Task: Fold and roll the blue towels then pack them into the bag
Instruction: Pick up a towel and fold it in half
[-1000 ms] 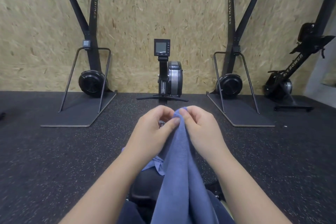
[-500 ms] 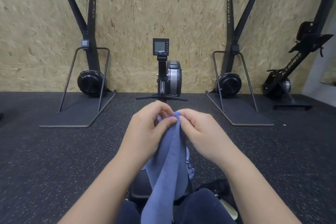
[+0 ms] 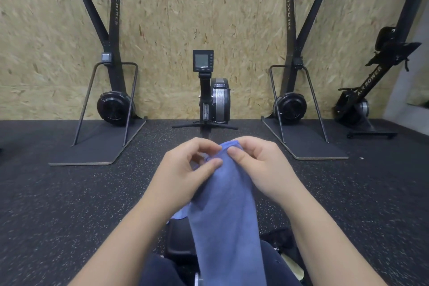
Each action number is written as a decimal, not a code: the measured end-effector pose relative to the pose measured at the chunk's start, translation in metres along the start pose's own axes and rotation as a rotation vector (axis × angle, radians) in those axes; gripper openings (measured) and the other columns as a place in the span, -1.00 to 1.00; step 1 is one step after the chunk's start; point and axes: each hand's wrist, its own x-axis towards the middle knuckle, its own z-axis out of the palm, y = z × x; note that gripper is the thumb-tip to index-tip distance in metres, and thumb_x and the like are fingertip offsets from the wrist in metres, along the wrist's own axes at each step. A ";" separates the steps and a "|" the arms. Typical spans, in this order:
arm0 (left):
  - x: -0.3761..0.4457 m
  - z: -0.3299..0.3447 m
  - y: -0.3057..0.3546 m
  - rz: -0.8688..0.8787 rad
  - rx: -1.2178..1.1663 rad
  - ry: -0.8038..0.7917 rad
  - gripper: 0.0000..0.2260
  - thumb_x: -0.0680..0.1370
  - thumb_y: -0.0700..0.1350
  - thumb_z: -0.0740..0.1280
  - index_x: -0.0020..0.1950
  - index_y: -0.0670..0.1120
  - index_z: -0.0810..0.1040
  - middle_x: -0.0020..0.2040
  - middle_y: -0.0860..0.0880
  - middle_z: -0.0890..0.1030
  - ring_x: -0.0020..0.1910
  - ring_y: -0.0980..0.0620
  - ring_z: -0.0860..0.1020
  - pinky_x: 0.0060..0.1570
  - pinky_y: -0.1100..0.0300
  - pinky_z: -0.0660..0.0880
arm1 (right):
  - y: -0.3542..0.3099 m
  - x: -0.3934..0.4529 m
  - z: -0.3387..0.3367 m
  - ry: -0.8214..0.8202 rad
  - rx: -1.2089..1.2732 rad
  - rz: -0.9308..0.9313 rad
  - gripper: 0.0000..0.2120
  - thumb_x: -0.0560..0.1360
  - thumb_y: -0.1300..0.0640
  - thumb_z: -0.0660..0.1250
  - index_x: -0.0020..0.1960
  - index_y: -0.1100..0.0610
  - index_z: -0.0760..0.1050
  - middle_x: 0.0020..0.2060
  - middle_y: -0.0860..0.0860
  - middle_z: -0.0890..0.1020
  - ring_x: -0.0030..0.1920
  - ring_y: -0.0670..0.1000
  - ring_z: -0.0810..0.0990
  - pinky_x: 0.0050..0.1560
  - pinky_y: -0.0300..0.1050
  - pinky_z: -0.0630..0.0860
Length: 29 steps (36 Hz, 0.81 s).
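Both hands pinch the top edge of a soft blue terry towel (image 3: 226,211), held up in front of the body. The left hand (image 3: 185,169) has its thumb lying across the near face of the cloth and its fingers curled behind, a grip closed on the left part of the edge. The right hand (image 3: 257,165) presses its thumb on the cloth just beside the left thumb, with fingers curled over the top hem, so its grip is likewise closed on the towel. The two pinches sit almost touching, which suggests the corners or edges are being matched before a fold. From there the towel hangs long and narrow, down over the lap in dark trousers (image 3: 160,271), so its weight draws it straight. A small paler blue corner shows beside the left forearm. The speckled black rubber floor (image 3: 58,216) lies below; a dark object by the right knee may be the bag, but I cannot tell. Along the floor's far edge, against the chipboard wall (image 3: 185,7), stands a rowing machine with a monitor (image 3: 210,90), between two ski machines.
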 end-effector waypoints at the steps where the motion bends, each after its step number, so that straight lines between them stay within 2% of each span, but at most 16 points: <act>1: -0.002 -0.002 -0.003 -0.007 0.004 -0.035 -0.76 0.44 -0.19 0.49 -0.07 0.15 0.57 -0.12 0.24 0.62 -0.25 0.18 0.53 -0.14 0.40 0.45 | 0.000 0.000 -0.001 0.011 -0.013 -0.007 -0.85 0.56 0.26 0.30 -0.02 0.13 0.64 -0.16 -0.03 0.71 -0.17 -0.20 0.62 -0.12 -0.34 0.49; 4: -0.003 -0.007 -0.018 -0.058 0.037 -0.149 -0.74 0.42 -0.15 0.50 -0.03 0.15 0.53 -0.13 0.16 0.62 -0.19 0.10 0.55 -0.07 0.23 0.48 | 0.001 0.002 -0.006 0.058 -0.019 -0.018 -0.85 0.57 0.25 0.28 -0.05 0.12 0.63 -0.16 -0.02 0.70 -0.16 -0.17 0.62 -0.09 -0.31 0.50; 5: -0.003 -0.008 -0.025 -0.064 0.109 -0.184 -0.78 0.41 -0.07 0.51 -0.07 0.15 0.53 -0.14 0.13 0.61 -0.12 0.13 0.54 -0.04 0.19 0.45 | 0.001 0.002 -0.008 0.073 -0.008 -0.018 -0.85 0.57 0.25 0.28 -0.06 0.12 0.62 -0.16 -0.01 0.70 -0.15 -0.16 0.62 -0.08 -0.29 0.51; 6: -0.003 -0.009 -0.033 -0.044 0.226 -0.205 -0.81 0.39 0.07 0.47 -0.09 0.14 0.51 -0.17 0.11 0.58 -0.06 0.17 0.49 -0.01 0.18 0.37 | 0.002 0.003 -0.010 0.085 0.003 -0.017 -0.85 0.57 0.25 0.27 -0.06 0.12 0.62 -0.15 0.00 0.70 -0.14 -0.14 0.62 -0.07 -0.27 0.53; 7: -0.002 -0.010 -0.040 0.006 0.363 -0.208 -0.75 0.35 0.21 0.39 -0.08 0.15 0.48 -0.20 0.13 0.52 -0.02 0.23 0.42 0.03 0.18 0.27 | 0.003 0.003 -0.013 0.096 0.016 -0.011 -0.84 0.58 0.25 0.27 -0.05 0.12 0.62 -0.15 0.02 0.70 -0.13 -0.13 0.62 -0.05 -0.24 0.53; 9: 0.000 -0.011 -0.052 0.148 0.515 -0.200 -0.67 0.33 0.30 0.24 -0.01 0.18 0.41 -0.19 0.26 0.39 -0.03 0.25 0.30 0.03 0.18 0.13 | 0.005 0.004 -0.018 0.109 0.026 0.006 -0.84 0.58 0.25 0.26 -0.04 0.12 0.62 -0.13 0.04 0.70 -0.12 -0.10 0.62 -0.03 -0.21 0.53; 13: 0.009 -0.017 -0.061 0.241 0.594 -0.236 -0.77 0.44 0.27 0.14 -0.02 0.18 0.38 -0.25 0.35 0.37 -0.01 0.21 0.28 0.07 0.06 0.16 | 0.012 0.007 -0.026 0.099 -0.083 0.060 -0.85 0.59 0.20 0.26 -0.02 0.12 0.62 -0.13 0.00 0.70 -0.11 -0.12 0.62 -0.05 -0.24 0.52; 16: 0.023 -0.027 -0.056 0.339 0.607 -0.143 -0.83 0.51 0.16 0.16 0.01 0.14 0.44 -0.23 0.29 0.51 -0.05 0.13 0.37 -0.04 -0.04 0.38 | 0.026 0.010 -0.031 0.143 -0.447 0.113 -0.84 0.60 0.05 0.23 -0.07 0.05 0.55 -0.22 -0.03 0.66 -0.12 0.02 0.60 -0.07 -0.05 0.49; 18: 0.029 -0.031 -0.047 0.354 0.553 -0.125 -0.84 0.53 0.13 0.18 0.03 0.13 0.47 -0.20 0.21 0.56 -0.09 0.10 0.42 -0.08 -0.01 0.45 | 0.033 0.012 -0.030 0.205 -0.667 0.149 -0.82 0.61 -0.04 0.18 -0.08 0.02 0.46 -0.29 -0.04 0.58 -0.17 0.13 0.54 -0.12 0.02 0.48; 20: 0.032 -0.030 -0.040 0.357 0.534 -0.145 -0.82 0.54 0.11 0.18 -0.02 0.12 0.54 -0.20 0.18 0.54 -0.12 0.09 0.44 -0.11 0.06 0.45 | 0.038 0.012 -0.023 0.241 -0.656 0.154 -0.82 0.61 -0.06 0.13 -0.08 -0.01 0.39 -0.29 -0.01 0.56 -0.18 0.17 0.52 -0.14 0.03 0.49; 22: 0.032 -0.028 -0.037 0.332 0.518 -0.142 -0.73 0.53 0.12 0.17 -0.04 0.04 0.61 -0.20 0.22 0.48 -0.13 0.13 0.43 -0.09 0.24 0.40 | 0.041 0.011 -0.016 0.259 -0.612 0.155 -0.83 0.62 -0.06 0.10 -0.06 -0.03 0.37 -0.27 0.01 0.58 -0.18 0.16 0.53 -0.14 0.03 0.49; 24: 0.032 -0.028 -0.037 0.290 0.500 -0.134 -0.73 0.53 0.11 0.22 -0.05 -0.01 0.62 -0.21 0.24 0.46 -0.14 0.18 0.41 -0.10 0.40 0.32 | 0.043 0.011 -0.012 0.268 -0.603 0.158 -0.84 0.63 -0.07 0.08 -0.04 -0.04 0.35 -0.26 0.01 0.58 -0.20 0.16 0.55 -0.14 0.03 0.50; 27: 0.029 -0.030 -0.042 0.226 0.500 -0.145 -0.91 0.54 -0.05 0.37 -0.03 -0.05 0.62 -0.18 0.20 0.47 -0.14 0.23 0.43 -0.15 0.40 0.30 | 0.044 0.011 -0.006 0.257 -0.540 0.158 -0.85 0.64 -0.03 0.07 -0.02 -0.01 0.34 -0.24 0.01 0.59 -0.23 0.11 0.58 -0.13 -0.01 0.48; 29: 0.027 -0.030 -0.044 0.218 0.502 -0.147 -0.91 0.50 -0.15 0.44 -0.02 -0.07 0.60 -0.19 0.19 0.45 -0.12 0.25 0.44 -0.17 0.38 0.30 | 0.043 0.011 -0.004 0.234 -0.514 0.164 -0.86 0.65 0.02 0.06 0.03 0.03 0.35 -0.20 0.05 0.59 -0.16 0.12 0.53 -0.16 -0.04 0.39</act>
